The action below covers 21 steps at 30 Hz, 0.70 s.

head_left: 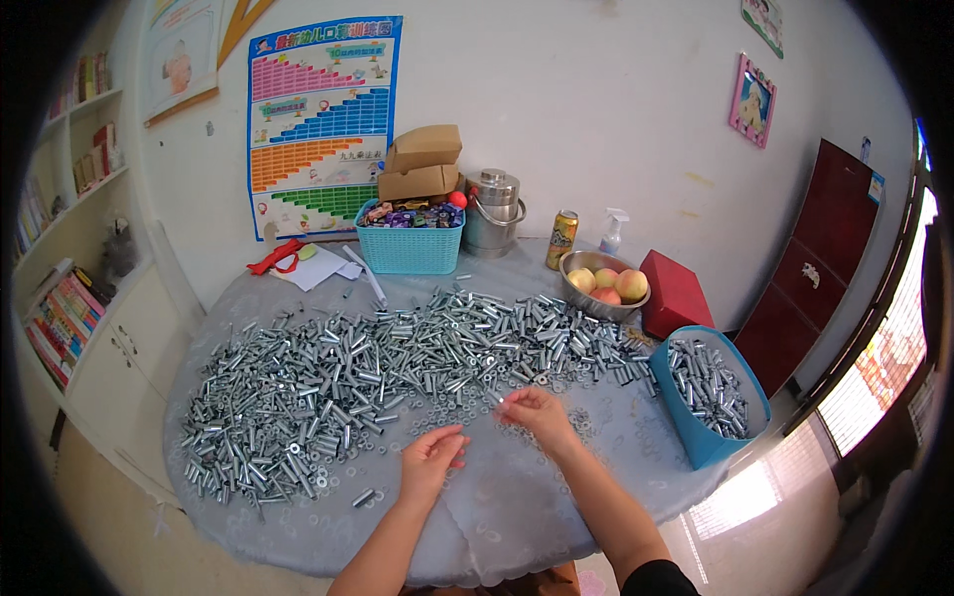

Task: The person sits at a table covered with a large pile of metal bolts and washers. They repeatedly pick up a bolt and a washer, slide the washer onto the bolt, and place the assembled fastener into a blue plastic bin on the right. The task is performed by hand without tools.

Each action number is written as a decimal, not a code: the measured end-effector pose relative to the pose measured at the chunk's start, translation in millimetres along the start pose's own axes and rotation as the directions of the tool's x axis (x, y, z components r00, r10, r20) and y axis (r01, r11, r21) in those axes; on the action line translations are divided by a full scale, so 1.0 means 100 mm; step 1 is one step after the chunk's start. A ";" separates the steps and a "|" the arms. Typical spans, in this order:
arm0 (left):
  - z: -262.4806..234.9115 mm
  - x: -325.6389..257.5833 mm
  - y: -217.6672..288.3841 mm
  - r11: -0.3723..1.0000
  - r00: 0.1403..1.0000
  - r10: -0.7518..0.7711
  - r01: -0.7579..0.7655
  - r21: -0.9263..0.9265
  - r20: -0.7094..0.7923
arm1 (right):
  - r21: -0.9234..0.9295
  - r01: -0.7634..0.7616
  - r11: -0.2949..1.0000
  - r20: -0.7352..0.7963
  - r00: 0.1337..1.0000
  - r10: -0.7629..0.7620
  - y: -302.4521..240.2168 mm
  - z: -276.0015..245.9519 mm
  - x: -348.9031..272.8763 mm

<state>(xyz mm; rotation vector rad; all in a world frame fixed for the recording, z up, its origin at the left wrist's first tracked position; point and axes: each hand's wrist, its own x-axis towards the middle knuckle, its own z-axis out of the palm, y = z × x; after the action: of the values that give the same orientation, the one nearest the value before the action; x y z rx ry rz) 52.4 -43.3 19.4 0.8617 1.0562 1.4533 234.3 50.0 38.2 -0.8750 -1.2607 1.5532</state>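
My right hand (538,416) is closed in a pinch on a small silver metal piece (494,396), at the near edge of the pile; it is too small to tell whether it is a bolt or a sleeve. To its left, my left hand (429,463) hovers over the cloth with thumb and fingers drawn together; what they hold, if anything, does not show. Beyond both hands spreads a wide heap of silver metal sleeves and bolts (328,372). Many small washers (422,417) lie scattered along its near side. One loose sleeve (364,498) rests left of my left forearm.
A blue bin (686,422) full of metal sleeves stands at the table's right edge. Behind the heap are a turquoise basket (407,250), a steel pot (492,214), a yellow can (561,240), a spray bottle (614,230), a fruit bowl (606,306) and a red box (676,293).
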 end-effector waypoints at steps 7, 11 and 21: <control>0.05 -0.01 -0.02 0.998 0.997 0.061 -0.060 0.012 -0.048 | -0.004 -0.081 0.997 0.210 0.974 0.080 0.07 0.30 -0.23; 0.01 0.02 -0.06 0.990 0.994 0.106 -0.108 -0.096 -0.028 | -0.024 -0.082 0.996 0.235 0.968 0.085 0.14 0.31 -0.25; 0.03 0.02 -0.11 0.939 0.960 0.277 -0.264 0.220 -0.032 | -0.169 0.120 0.978 0.090 0.990 -0.106 0.06 0.16 -0.29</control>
<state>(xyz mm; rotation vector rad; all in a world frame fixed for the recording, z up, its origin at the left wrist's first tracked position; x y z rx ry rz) 59.0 -41.1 10.1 1.1587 1.1928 1.6228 227.1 17.2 35.3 -0.8416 -1.4969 1.4161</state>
